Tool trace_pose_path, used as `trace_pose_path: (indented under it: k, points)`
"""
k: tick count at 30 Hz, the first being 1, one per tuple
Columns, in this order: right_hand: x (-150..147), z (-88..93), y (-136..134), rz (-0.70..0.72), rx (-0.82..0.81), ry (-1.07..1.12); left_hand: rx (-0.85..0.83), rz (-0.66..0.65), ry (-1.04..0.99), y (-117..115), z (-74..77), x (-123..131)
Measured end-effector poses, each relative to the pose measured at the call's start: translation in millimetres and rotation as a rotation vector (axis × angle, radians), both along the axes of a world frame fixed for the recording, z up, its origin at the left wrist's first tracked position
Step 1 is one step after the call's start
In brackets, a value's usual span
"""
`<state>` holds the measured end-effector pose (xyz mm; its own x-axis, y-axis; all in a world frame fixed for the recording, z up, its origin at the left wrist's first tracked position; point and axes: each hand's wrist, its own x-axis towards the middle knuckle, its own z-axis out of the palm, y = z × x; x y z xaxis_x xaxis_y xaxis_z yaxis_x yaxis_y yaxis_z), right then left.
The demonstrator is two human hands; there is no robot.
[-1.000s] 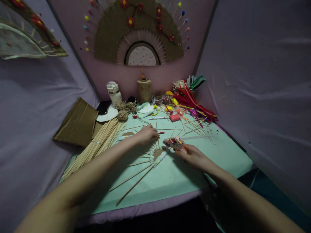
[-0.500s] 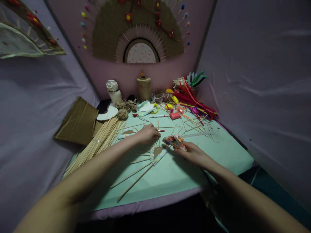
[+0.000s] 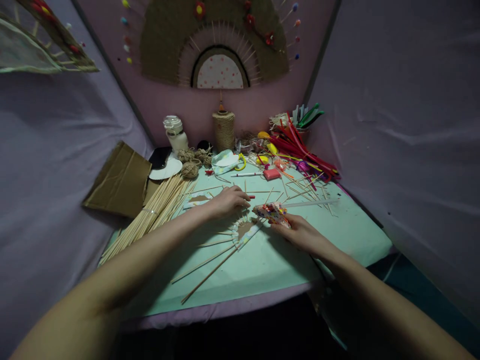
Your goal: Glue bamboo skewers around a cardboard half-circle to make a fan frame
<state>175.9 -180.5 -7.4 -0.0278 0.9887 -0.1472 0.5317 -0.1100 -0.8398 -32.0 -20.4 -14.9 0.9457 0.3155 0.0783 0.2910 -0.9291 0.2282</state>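
Observation:
My right hand (image 3: 296, 229) is wrapped around a colourfully patterned glue gun (image 3: 273, 214), with a long translucent glue stick (image 3: 311, 203) sticking out of its back. The nozzle points left, above the upper edge of a small half-round piece of cardboard (image 3: 246, 230) with a pale cloth rim. Thin wooden sticks (image 3: 204, 272) fan out from that rim toward the left and front. Just over the piece's far side is my left hand (image 3: 229, 201), palm down, its fingers stretched out and slightly apart near the stick ends. Its thumb is mostly hidden.
A bundle of sticks (image 3: 150, 215) and folded cardboard (image 3: 118, 182) lie left. Behind stand a white bottle (image 3: 175, 134), a twine spool (image 3: 224, 131) and twine balls (image 3: 190, 170). Loose sticks (image 3: 300, 189) and red pipe cleaners (image 3: 300, 150) lie right. A second cloth-rimmed piece (image 3: 197, 200) sits beyond my left forearm.
My left hand's fingers have lifted and loosened slightly from the stick ends. The glue gun stays almost in place in my right hand. The whole view has tilted down a little.

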Motion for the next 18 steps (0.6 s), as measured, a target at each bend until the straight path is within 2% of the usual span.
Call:
trace_pose_path:
  k: [8, 18]
  points:
    - [2.7, -0.5, -6.2, -0.066, -0.051, -0.008, -0.120, -0.068, -0.048, 5.3, -10.4, 13.1]
    - [4.8, -3.9, -6.1, -0.062, -0.036, -0.010, -0.178, -0.076, -0.013, 7.8, -8.4, 21.4]
